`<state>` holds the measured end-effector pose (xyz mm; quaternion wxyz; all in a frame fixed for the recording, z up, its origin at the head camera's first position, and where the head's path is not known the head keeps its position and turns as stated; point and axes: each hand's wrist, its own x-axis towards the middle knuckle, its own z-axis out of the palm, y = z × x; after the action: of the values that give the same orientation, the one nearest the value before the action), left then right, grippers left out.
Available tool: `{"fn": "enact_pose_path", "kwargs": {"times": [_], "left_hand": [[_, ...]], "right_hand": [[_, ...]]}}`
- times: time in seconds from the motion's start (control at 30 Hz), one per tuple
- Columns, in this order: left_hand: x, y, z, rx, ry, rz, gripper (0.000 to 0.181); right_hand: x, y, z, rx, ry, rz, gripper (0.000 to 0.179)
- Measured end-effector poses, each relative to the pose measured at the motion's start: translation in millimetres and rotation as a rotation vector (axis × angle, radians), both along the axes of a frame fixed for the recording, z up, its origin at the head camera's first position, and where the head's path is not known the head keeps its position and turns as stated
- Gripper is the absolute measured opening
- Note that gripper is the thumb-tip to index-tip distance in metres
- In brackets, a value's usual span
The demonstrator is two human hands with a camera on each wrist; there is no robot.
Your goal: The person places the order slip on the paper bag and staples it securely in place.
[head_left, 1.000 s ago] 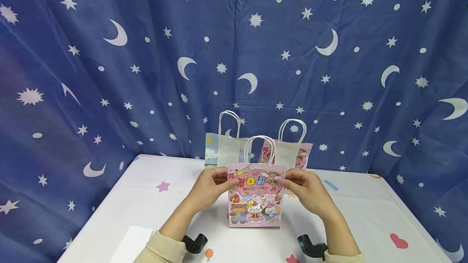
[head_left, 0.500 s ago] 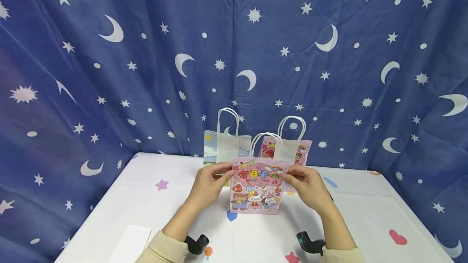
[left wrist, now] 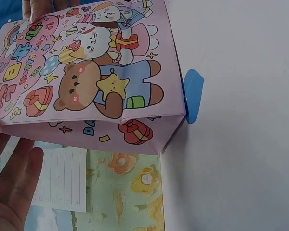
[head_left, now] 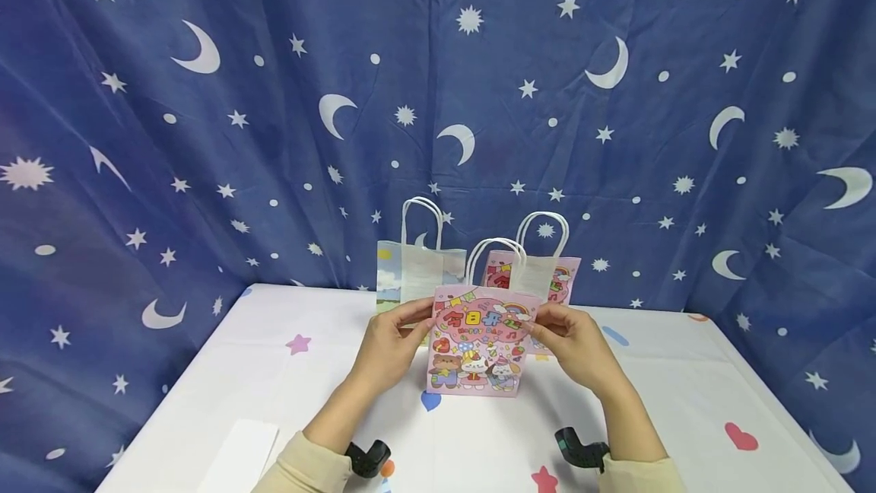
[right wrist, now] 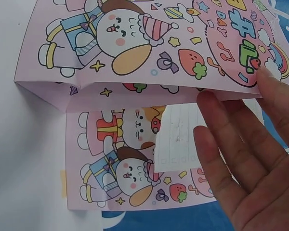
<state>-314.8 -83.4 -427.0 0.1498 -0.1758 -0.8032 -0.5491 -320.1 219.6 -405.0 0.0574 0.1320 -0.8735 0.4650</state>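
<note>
A pink paper gift bag with cartoon animals and white twisted handles stands upright in front of two other bags. My left hand pinches its left side near the top, thumb on the printed front. On the opposite side my right hand grips it the same way; in the right wrist view the thumb lies on the front, the other fingers behind. The left wrist view shows the folded side panel and the base close to a blue heart print. Behind are a landscape-print bag and a second pink bag, both partly covered.
Lined paper slips lie against the fronts of the rear bags. A white flat piece rests at the table's front left. Black wrist devices sit at both wrists. A blue starry curtain hangs behind the white table.
The held pink bag has moved away from me, closer to the rear bags, and the blue heart print beneath has come into view. Both hands keep their hold. The head view has tilted slightly down.
</note>
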Motion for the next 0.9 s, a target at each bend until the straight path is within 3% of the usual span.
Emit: {"fn": "enact_pose_path", "kwargs": {"times": [0.3,0.6,0.9], "left_hand": [[-2.5,-1.5,4.0,0.008,-0.047,0.004,0.032],[-5.2,-3.6,4.9,-0.004,-0.058,-0.008,0.031],[-5.9,-3.6,3.0,-0.013,-0.058,-0.015,0.03]], "right_hand": [[0.1,-4,8.3,0.069,-0.021,-0.014,0.018],[1.0,-3,14.8,0.047,-0.021,-0.029,0.032],[5.0,0,14.1,0.021,-0.012,-0.028,0.032]]}}
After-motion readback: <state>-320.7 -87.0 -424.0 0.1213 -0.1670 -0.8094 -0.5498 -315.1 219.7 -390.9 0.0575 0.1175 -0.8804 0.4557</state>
